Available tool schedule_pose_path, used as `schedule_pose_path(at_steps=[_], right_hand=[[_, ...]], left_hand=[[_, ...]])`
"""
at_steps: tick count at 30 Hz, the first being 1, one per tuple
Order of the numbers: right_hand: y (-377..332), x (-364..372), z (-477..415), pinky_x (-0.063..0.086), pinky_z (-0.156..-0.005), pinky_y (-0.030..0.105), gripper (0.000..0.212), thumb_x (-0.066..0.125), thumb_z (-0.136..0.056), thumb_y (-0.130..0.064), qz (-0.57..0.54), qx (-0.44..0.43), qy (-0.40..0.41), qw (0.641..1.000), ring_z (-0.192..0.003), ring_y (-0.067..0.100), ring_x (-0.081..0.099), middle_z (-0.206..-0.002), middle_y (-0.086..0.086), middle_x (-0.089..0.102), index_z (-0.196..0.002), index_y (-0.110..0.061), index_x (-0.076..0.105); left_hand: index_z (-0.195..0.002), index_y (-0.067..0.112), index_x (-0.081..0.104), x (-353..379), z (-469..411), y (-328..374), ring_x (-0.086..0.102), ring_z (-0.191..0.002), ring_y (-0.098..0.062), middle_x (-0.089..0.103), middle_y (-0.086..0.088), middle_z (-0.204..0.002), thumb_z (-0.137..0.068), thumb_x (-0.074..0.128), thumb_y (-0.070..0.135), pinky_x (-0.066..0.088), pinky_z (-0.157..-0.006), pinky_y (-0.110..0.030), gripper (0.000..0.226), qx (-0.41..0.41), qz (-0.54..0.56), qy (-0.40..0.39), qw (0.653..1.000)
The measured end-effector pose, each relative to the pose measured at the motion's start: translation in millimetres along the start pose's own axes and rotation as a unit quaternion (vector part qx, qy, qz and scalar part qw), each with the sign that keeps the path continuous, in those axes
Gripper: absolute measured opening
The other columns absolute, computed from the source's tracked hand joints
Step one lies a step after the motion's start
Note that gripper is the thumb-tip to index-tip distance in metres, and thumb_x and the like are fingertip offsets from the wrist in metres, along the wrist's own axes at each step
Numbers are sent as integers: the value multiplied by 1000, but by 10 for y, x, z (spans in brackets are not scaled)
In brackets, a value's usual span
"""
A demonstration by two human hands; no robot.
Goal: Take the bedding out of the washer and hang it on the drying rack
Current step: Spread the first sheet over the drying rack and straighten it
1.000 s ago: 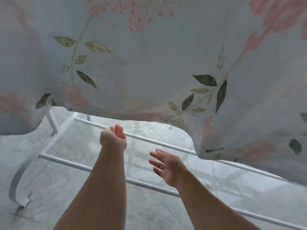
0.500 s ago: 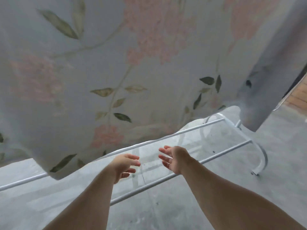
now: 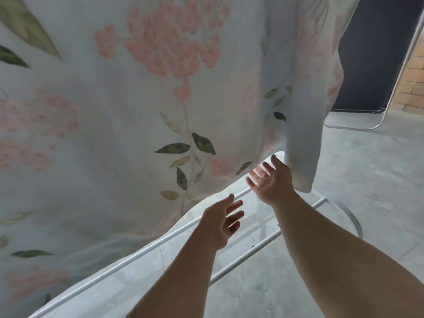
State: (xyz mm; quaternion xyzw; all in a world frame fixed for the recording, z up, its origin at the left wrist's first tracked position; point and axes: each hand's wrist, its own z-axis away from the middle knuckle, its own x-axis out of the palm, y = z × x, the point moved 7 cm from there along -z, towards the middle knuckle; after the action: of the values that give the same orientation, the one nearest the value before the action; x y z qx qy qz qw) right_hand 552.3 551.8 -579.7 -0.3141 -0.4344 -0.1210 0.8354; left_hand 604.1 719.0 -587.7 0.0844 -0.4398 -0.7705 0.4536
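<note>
Pale blue, scattered with pink blossom clusters and green leaves: looking straight at a wide floral bedding sheet (image 3: 160, 111), hanging down from above the frame and filling the top and left of the view. Ending in a wavy lower hem, slanting just over the farther rail of a low white metal-tube drying rack (image 3: 137, 254). Folding on the right into a narrow, plain blue corner, dangling above the rack's curved end. Reaching forward with both bare forearms. Holding the left hand (image 3: 220, 226) out over the rails, fingers straight and spread, gripping nothing, fingertips just beside the hem; touching the cloth or not, impossible to tell. Holding the right hand (image 3: 271, 180) a little farther ahead and higher, fingers loose and apart, likewise gripping nothing, right beside that dangling corner, perhaps brushing it with the back of the hand. Showing between and around the rails: a grey concrete floor (image 3: 367, 180). Standing farther back on the right: a dark flat panel (image 3: 371, 53) edged by a thin silver tube frame, and beside it a strip of orange brick wall (image 3: 413, 83).
</note>
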Motion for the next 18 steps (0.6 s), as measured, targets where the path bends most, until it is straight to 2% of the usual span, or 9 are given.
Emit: schedule_pose_path(at_steps=[2,4,6,8,11,14,18], right_hand=[[-153,95,-122,26,-120,48,57,55,-97,-49,-20,-2,-14,1000,-145,28,38,-158,6,40,-146,-24,45],[-283,84,-231,26,-120,46,61,55,-95,-53,-39,-4,-1,999,-144,27,39,-157,5,40,-149,-27,42],[-346,4,-336,27,-119,46,72,54,-94,-58,-64,2,18,998,-144,29,39,-157,8,39,-155,-26,32],[-399,-21,-462,25,-120,49,80,49,-94,-61,-102,29,-23,994,-145,34,36,-159,12,36,-159,-22,24],[-402,17,-543,21,-121,50,81,42,-96,-64,-138,79,-100,982,-147,35,33,-161,14,33,-158,-13,27],[-378,85,-597,25,-119,50,73,49,-97,-56,-137,92,-107,981,-147,34,33,-160,15,34,-153,-12,35],[-365,138,-705,27,-119,54,77,59,-95,-42,-164,86,-98,978,-145,35,36,-162,11,30,-159,-24,20]], left_hand=[[-115,19,61,252,-102,109,68,-95,-23,75,-3,-112,-94,69,29,48,-76,-33,24,11,15,17,1000],[-115,19,59,437,-196,258,69,-93,-22,72,-7,-116,-93,70,31,49,-73,-32,27,27,42,46,998],[-112,17,59,486,-288,424,69,-87,-20,69,-9,-120,-95,67,25,48,-69,-30,21,43,116,79,989],[-107,13,60,551,-369,594,69,-86,-19,67,-9,-123,-96,61,14,47,-68,-29,11,71,201,89,973],[-111,11,64,605,-403,704,69,-88,-17,69,-2,-110,-90,57,-1,45,-69,-27,25,104,264,82,955],[-109,15,64,571,-452,700,71,-87,-15,69,5,-105,-84,60,-6,43,-70,-26,33,120,290,79,946],[-95,16,63,531,-547,742,65,-70,-14,68,5,-91,-76,53,-11,33,-61,-26,35,148,299,59,941]])
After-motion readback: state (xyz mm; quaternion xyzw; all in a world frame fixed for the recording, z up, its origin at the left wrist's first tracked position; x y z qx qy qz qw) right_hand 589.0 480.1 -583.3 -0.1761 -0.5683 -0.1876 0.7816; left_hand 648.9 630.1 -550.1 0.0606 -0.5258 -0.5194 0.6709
